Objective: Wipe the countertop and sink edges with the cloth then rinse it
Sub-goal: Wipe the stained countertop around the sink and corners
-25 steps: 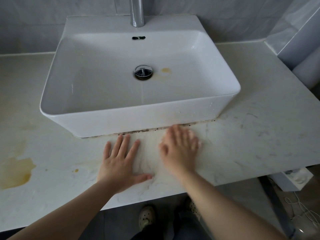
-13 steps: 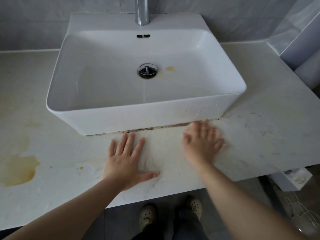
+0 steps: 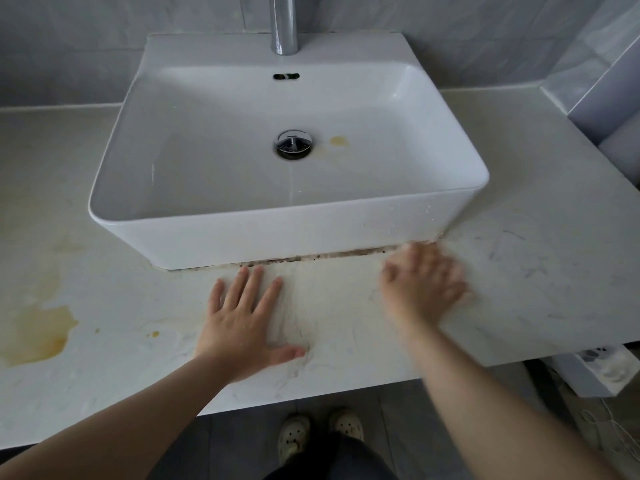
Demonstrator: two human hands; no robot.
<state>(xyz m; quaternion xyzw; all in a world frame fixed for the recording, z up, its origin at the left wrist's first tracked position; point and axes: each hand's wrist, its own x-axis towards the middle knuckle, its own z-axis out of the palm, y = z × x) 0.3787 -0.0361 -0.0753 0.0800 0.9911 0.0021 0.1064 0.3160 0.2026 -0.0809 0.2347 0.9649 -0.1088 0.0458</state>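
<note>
**Containers**
- Sink (image 3: 242,233): white rectangular basin standing on the surface, long axis left to right. It holds no loose things. A chrome drain plug (image 3: 293,144) sits mid-basin, with a yellowish stain (image 3: 338,141) just to its right. An overflow slot (image 3: 286,76) is in the far wall. Water droplets (image 3: 429,209) sit on the near outer wall, towards the right.
- Tap (image 3: 284,26): chrome column at the far rim, its top out of view.

**Surface and room**
- Surface (image 3: 536,271): pale marbled stone.
  - Large yellow-brown stain (image 3: 38,337) at near left.
  - Small yellow spot (image 3: 154,334) to the right of that stain.
  - Dark grime line (image 3: 311,256) along the seam where the sink's near wall meets the surface.
- Wall (image 3: 104,46): grey tiles on the far side.
- Floor (image 3: 398,427): grey, with a pair of pale shoes (image 3: 294,434) on it below the near edge.
- White box (image 3: 599,372): below the surface, at right.

**Task item**
- Cloth (image 3: 332,306): thin, pale and creased, barely distinct from the surface. It lies flat in front of the sink, between and under the hands. Its edges are unclear; it appears to stretch left to right, parallel to the sink's near wall.

**Hands**
- Left hand (image 3: 242,323): palm down on the cloth's left part, fingers straight, pointing far, thumb out to the right. The grip is apart, clamped on nothing.
- Right hand (image 3: 422,285): blurred, palm down near the sink's near right corner. The fingers look extended and the grip apart.
</note>
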